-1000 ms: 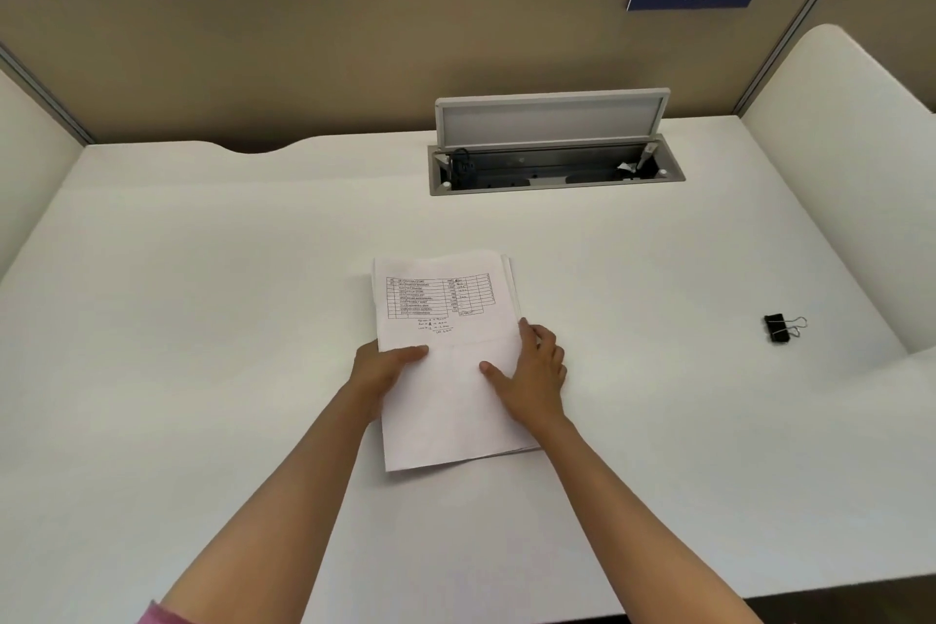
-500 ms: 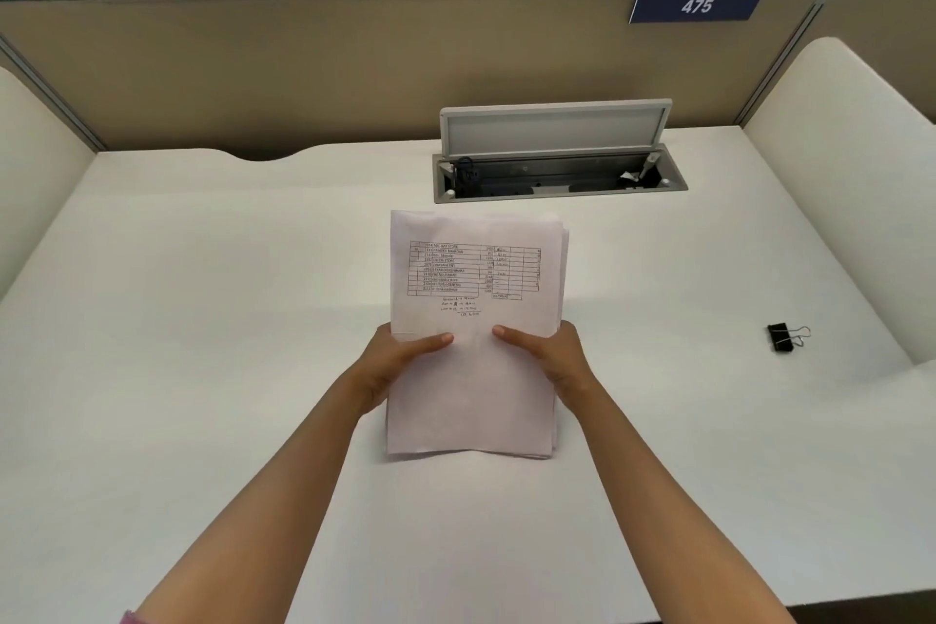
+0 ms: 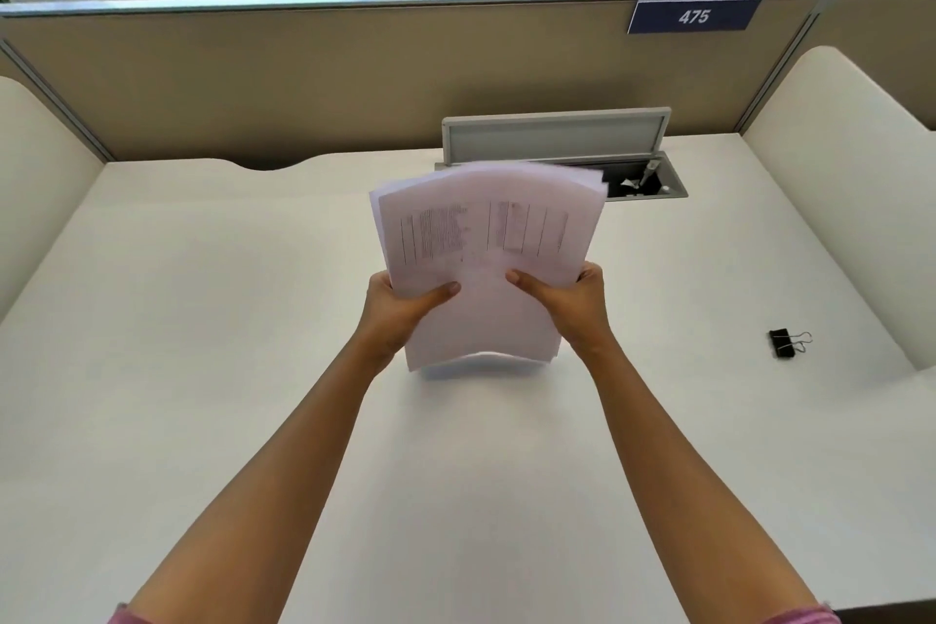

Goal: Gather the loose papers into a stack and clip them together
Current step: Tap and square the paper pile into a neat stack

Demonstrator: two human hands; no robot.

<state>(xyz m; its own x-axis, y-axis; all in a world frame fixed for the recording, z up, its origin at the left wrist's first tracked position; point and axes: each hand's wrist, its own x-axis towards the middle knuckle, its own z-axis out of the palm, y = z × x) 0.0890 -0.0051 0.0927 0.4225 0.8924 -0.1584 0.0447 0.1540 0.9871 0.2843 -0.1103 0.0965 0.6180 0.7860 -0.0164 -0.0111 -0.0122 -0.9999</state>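
A stack of white papers [image 3: 486, 238] with a printed table on the top sheet stands nearly upright above the middle of the white desk [image 3: 202, 319]; its lower edge is just above the desk or touching it, I cannot tell which. My left hand [image 3: 400, 307] grips the stack's left edge, thumb on the front sheet. My right hand [image 3: 567, 299] grips the right edge the same way. The sheets are blurred and their top edges are slightly uneven. A black binder clip [image 3: 782, 344] lies on the desk far to the right, apart from both hands.
An open cable box with a raised grey lid [image 3: 554, 137] is set into the desk behind the papers. Tan partition walls [image 3: 304, 81] with a "475" sign [image 3: 694, 16] close the back; cream side panels flank the desk.
Both hands have lifted the papers from lying flat on the desk to nearly upright, and the stack has moved up and away from me. The binder clip has not moved.
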